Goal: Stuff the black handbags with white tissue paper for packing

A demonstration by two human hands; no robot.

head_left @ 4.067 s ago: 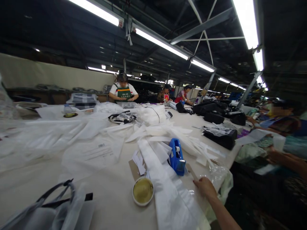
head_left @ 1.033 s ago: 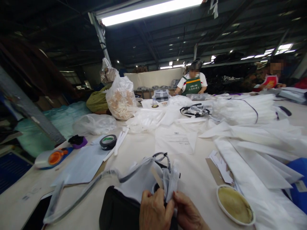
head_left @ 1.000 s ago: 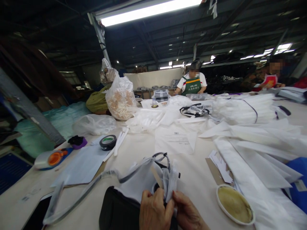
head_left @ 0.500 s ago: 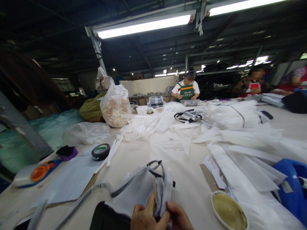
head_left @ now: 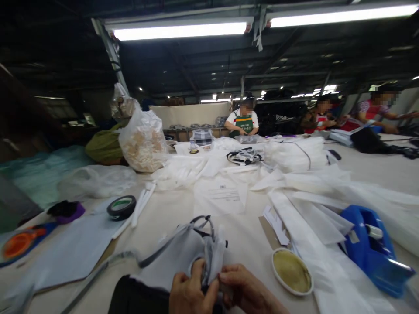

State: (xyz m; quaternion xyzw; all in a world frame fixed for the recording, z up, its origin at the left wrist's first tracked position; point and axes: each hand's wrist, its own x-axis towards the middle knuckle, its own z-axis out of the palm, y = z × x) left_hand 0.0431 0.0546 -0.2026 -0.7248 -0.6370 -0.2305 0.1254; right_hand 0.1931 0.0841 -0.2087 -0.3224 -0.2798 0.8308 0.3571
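Observation:
At the bottom centre my left hand point(head_left: 191, 292) and my right hand point(head_left: 245, 292) meet, both pinching a bunch of thin white wrapping point(head_left: 212, 257) that covers a dark strap point(head_left: 170, 246). The strap loops up to about mid-table and trails off to the lower left. Under my hands lies a black bag point(head_left: 137, 298), partly covered by the white wrapping. Fingers of both hands are curled closed on the wrapping.
A round dish of yellowish paste point(head_left: 291, 272) sits right of my hands, a blue tape dispenser point(head_left: 371, 248) further right. White plastic sleeves point(head_left: 314, 205), a printed sheet point(head_left: 221, 196), a black tape roll point(head_left: 121, 207) and a filled clear bag point(head_left: 140, 139) lie around. Several co-workers point(head_left: 244, 122) stand at the far side.
The view swung left from the blue dispenser to the wrapped strap, then drifted back right. My hands came together on the white wrapping and keep working it.

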